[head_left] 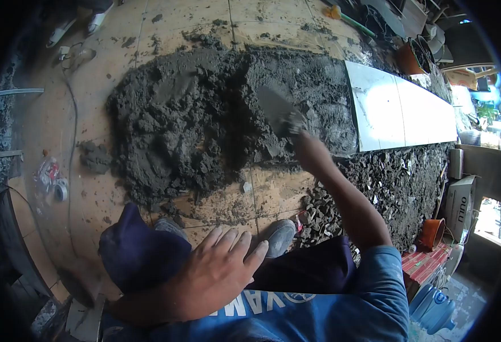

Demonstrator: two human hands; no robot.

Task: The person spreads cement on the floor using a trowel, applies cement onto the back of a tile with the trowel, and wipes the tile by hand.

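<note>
My right hand [305,141] is wrapped round the handle of a trowel [276,107]. The trowel's flat grey blade lies over the wet mortar [176,114], near the edge of a dark gap in it. Right of the blade, the mortar is spread in a flatter, rougher bed [327,102] that reaches the white tiles [376,108]. My left hand [222,256] holds nothing. Its fingers are stretched out, dusty with dried mortar, in front of my body near my knee.
Broken rubble [393,182] covers the floor below the white tiles. Orange buckets [413,57] [433,233] stand at the right. A cable [73,114] runs along the left beside a tape roll [61,190]. Another person's feet [99,20] are at the top left. Blue water bottles [433,308] stand lower right.
</note>
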